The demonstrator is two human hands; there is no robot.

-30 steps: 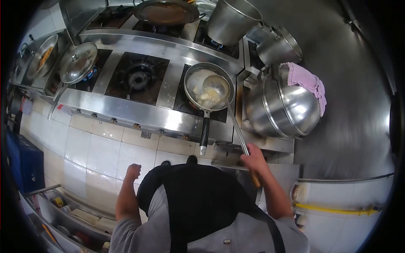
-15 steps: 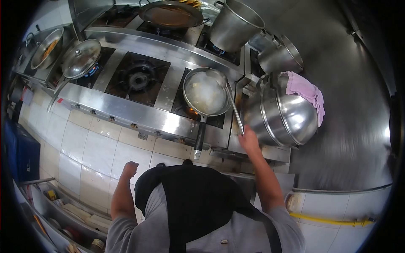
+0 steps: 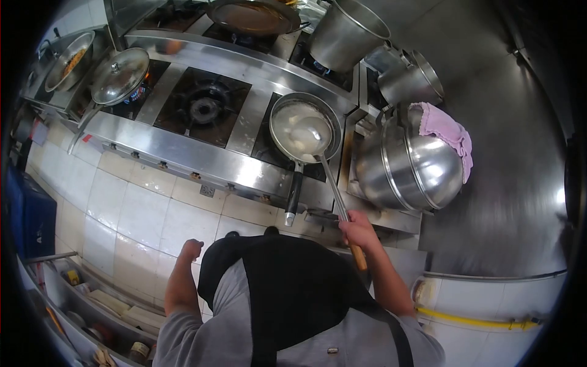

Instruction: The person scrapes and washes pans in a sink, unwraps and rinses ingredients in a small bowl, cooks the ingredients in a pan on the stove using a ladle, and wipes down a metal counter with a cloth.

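Observation:
My right hand (image 3: 358, 230) is wrapped round the handle of a long metal ladle (image 3: 333, 191) with a wooden end. The ladle's bowl rests inside a black-handled frying pan (image 3: 334, 110), in pale liquid with a few light pieces. This pan sits on the right front burner, its handle pointing towards me. My left hand (image 3: 192, 249) is closed in a loose fist over the floor, left of my apron, touching no object. Whether it holds anything small cannot be made out.
A lidded pan (image 3: 120, 76) stands on the left burner over a flame. Large steel bowls (image 3: 422, 162) with a pink cloth (image 3: 443, 127) lean right of the stove. Tall pots (image 3: 347, 37) and a wide brown pan (image 3: 254, 16) stand behind. A blue box (image 3: 30, 211) is at far left.
The ladle's bowl has moved from the pan's upper right edge down into the liquid, and my right hand has drawn back towards me. Steam over the pan has thinned.

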